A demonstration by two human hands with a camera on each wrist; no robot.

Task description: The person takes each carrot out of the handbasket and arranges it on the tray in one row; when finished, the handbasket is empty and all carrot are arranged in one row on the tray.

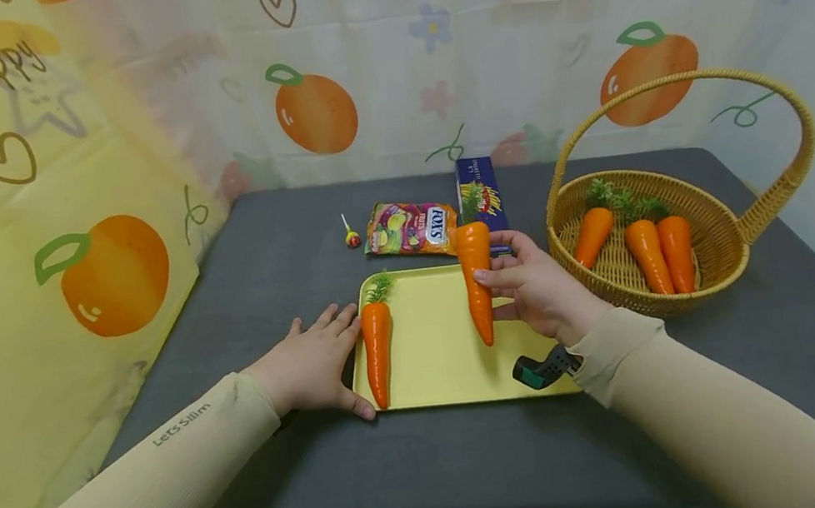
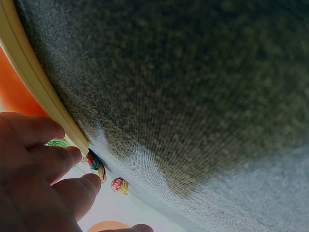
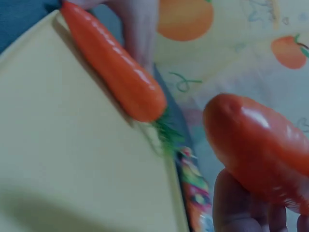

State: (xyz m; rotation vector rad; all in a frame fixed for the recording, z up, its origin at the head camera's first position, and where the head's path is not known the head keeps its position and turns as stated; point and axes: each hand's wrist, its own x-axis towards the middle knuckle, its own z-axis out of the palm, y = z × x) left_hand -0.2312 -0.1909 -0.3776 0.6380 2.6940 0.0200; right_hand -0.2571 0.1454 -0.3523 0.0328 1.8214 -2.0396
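Observation:
In the head view, my right hand grips an orange carrot above the yellow tray, its thick end up and its tip pointing down. No green top shows on this carrot, also seen close up in the right wrist view. Another carrot, with a leafy green top, lies lengthwise along the tray's left side. Spread and mostly straight, the fingers of my left hand rest at the tray's left edge. The left wrist view has that hand beside the tray rim.
A wicker basket with a tall handle stands at the right, holding three carrots with green tops. Behind the tray lie a lollipop, a Fox's sweets bag and a blue spaghetti box. A patterned curtain hangs behind the table.

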